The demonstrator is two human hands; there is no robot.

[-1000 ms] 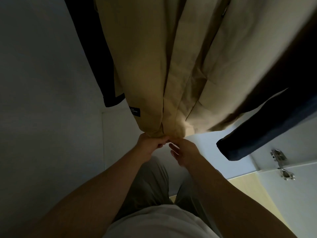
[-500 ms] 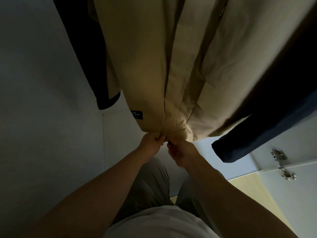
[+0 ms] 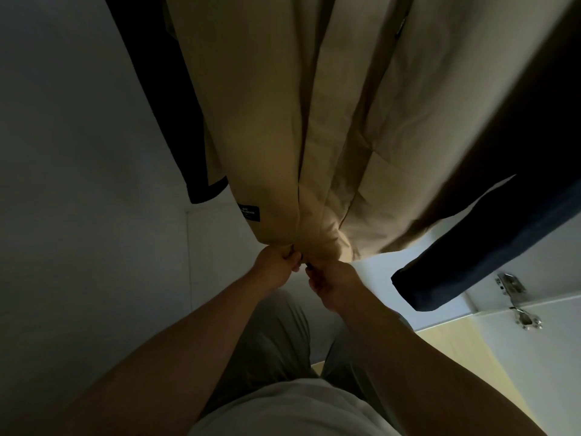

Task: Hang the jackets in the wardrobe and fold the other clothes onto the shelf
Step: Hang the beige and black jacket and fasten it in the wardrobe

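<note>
Right above my fingers (image 3: 291, 262) hangs the tan jacket (image 3: 276, 136); L hand (image 3: 275, 267) & R hand (image 3: 334, 286) both curl tight on its hem, prob. mating the zip so it hangs closed.

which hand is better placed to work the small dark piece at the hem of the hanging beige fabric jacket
Probably the right hand: its fingertips seem to pinch the small dark piece at the hem of the hanging beige fabric jacket. The left hand grips the hem beside it, steadying the cloth.
</note>
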